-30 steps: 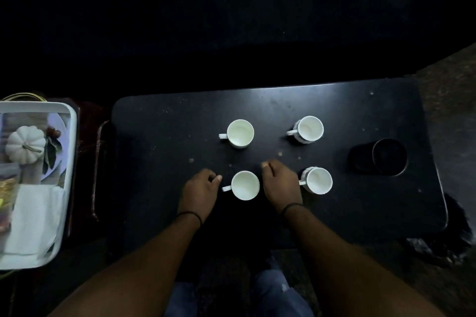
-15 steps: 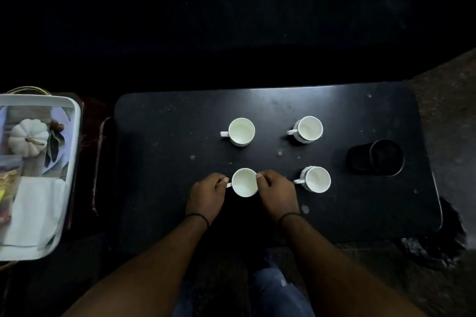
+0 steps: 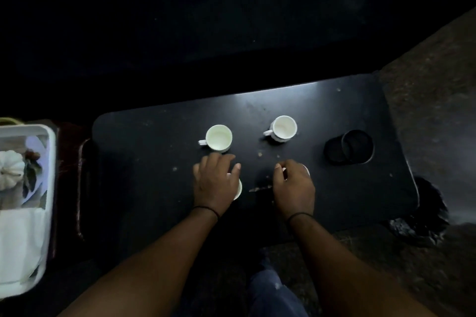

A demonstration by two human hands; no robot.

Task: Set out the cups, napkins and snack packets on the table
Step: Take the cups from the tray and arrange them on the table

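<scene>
The left hand (image 3: 215, 183) covers a white cup (image 3: 238, 189) on the dark tabletop (image 3: 144, 162). The right hand (image 3: 293, 185) covers another cup (image 3: 305, 168). I cannot tell if either grip is closed.

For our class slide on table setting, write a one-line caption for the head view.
Left hand and right hand each cover a near cup on the black table; two far white cups stand upright.

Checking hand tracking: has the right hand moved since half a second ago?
Yes. The right hand left the near-left cup and shifted right, toward the black holder; it now covers the near-right cup.
</scene>
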